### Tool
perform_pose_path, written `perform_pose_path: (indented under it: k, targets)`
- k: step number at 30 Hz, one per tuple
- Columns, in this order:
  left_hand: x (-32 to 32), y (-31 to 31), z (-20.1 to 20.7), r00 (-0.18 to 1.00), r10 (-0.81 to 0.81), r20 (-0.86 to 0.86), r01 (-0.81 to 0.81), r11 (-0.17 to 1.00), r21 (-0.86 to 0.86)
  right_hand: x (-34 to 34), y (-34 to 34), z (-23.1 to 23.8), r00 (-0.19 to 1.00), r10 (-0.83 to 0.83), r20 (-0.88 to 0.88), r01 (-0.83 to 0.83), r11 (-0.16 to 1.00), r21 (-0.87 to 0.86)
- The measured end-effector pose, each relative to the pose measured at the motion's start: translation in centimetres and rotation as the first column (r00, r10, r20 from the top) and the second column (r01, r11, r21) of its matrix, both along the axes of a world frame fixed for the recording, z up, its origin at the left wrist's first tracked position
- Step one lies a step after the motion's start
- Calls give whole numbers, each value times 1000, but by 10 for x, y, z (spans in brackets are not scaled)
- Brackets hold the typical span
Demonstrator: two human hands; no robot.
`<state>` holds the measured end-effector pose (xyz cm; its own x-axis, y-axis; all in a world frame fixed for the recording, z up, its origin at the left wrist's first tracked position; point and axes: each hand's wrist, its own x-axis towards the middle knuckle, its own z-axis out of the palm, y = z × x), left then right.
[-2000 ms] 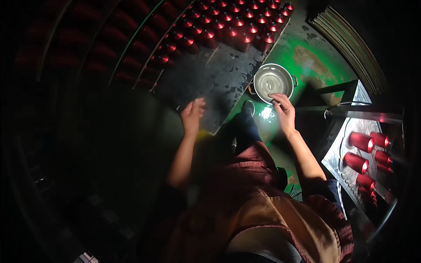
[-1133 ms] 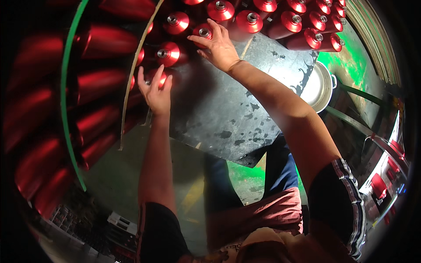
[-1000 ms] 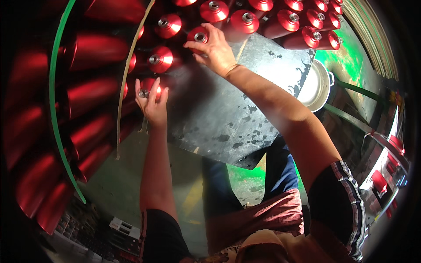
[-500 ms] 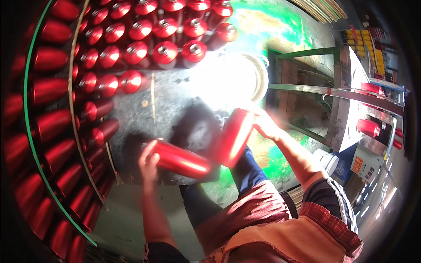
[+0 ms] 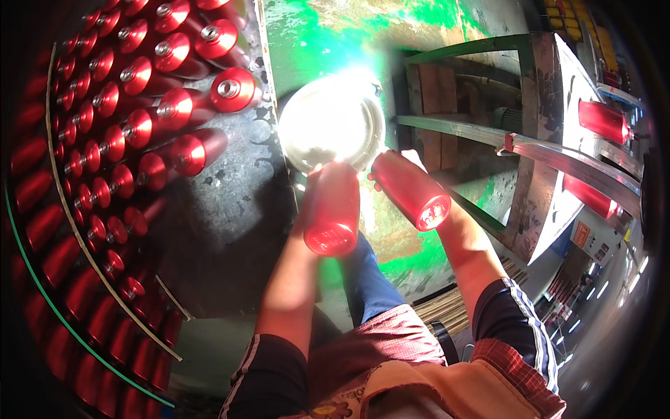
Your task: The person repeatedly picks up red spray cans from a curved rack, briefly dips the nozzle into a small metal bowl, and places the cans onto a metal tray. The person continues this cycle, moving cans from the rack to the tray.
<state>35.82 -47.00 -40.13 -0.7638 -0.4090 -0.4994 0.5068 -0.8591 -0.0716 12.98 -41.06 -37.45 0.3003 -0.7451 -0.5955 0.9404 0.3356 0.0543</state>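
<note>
A red metal bottle (image 5: pixel 332 209) is in my left hand (image 5: pixel 313 176), base toward me. That hand is mostly hidden behind the bottle, with a little of it showing at the far left edge. My right hand (image 5: pixel 414 159) grips a second red bottle (image 5: pixel 412 190), its fingers wrapped round the far end and its base tilted to the lower right. Both far ends point toward a pale round bucket (image 5: pixel 380 129), whose inside is washed out by glare. The two bottles are apart, side by side at the bucket's near rim.
Many red bottles (image 5: pixel 233 89) stand in rows on the dark table (image 5: pixel 241 188) at my left. More bottles lie stacked behind a cord at the far left. A metal-framed stand (image 5: pixel 541 146) is on the right, with a rail (image 5: pixel 481 133) reaching toward the bucket. Red bottles (image 5: pixel 604 120) lie beyond it.
My left hand has carried its bottle from over the table to the bucket's near side. The right hand's bottle has swung so its base points lower right. The view has shifted right.
</note>
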Motion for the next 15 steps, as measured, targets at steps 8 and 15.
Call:
perform_pose_path:
  k: [8,15]
  targets:
    - [-25,5,-19,599,306,740,696,259,-670,-18,-16,-11,989,-70,-131,72,997,14]
    - [53,-9,15,927,-105,359,237,908,-345,-20,-27,36,-42,494,-868,-463,760,455]
